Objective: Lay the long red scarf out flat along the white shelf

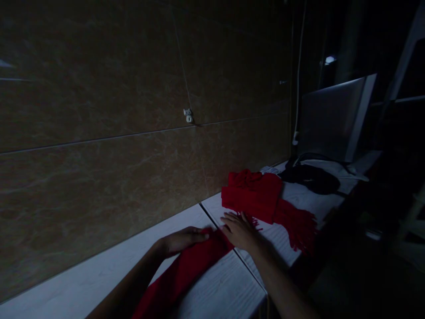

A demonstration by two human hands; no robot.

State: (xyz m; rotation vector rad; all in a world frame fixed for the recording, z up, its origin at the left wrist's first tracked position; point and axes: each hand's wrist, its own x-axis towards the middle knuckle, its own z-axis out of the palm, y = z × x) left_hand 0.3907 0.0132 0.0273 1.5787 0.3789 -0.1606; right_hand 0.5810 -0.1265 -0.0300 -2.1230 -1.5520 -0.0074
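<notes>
A long red scarf (pixel 191 270) runs from the bottom edge of the view up across a pale wood-grain tabletop. My left hand (pixel 182 240) grips its far edge, with the thumb on top of the cloth and some fingers hidden. At the scarf's right end, my right hand (pixel 239 231) lies with its fingers stretched out over the cloth. Just beyond that hand rests a folded red scarf (pixel 254 197), with a fringed end (pixel 300 223) hanging toward the table's front edge. Dim light hides finer detail.
A brown tiled wall (pixel 116 186) borders the table's back. A small white cat-shaped hook (pixel 188 116) is on it. Farther right lie a dark bag-like item (pixel 312 178) and an upright panel (pixel 332 117). A narrow gap (pixel 247 266) splits the tabletop.
</notes>
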